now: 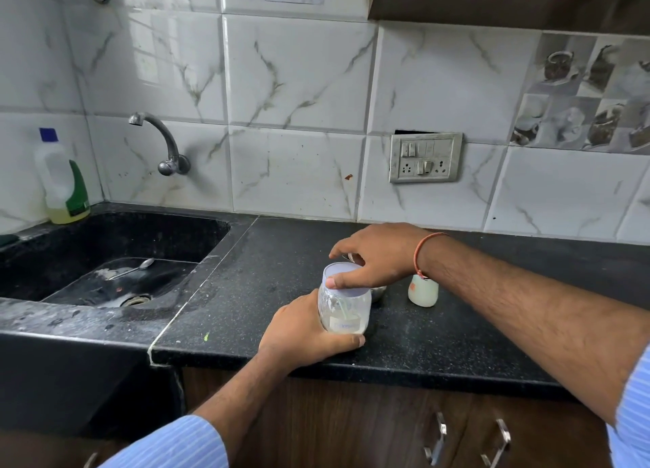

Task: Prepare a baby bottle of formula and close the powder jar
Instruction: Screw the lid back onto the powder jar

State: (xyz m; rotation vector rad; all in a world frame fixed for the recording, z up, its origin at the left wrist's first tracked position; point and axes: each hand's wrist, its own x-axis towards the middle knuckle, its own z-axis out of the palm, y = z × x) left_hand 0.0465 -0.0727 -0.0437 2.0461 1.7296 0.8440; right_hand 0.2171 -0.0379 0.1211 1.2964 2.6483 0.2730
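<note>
Low in the frame's centre we see the left hand (302, 330) wrapping its fingers round an upright clear plastic powder jar (344, 309) on the speckled black table (439, 334); white powder lies at its bottom. The right hand (373, 256) pinches its pale lid (346, 279). Just right, farther back, stands a milky baby bottle (423, 290).

A: Wall? 
B: White marble-look tiles (299, 80), glossy, daylight reflected upper left. Switch plate (425, 158) above the worktop's back edge.
A: Worktop?
B: Black speckled stone (457, 327); sunken sink (116, 256) at its left end, tap (165, 144) above. Wooden cabinet doors (387, 425) below the front edge.
</note>
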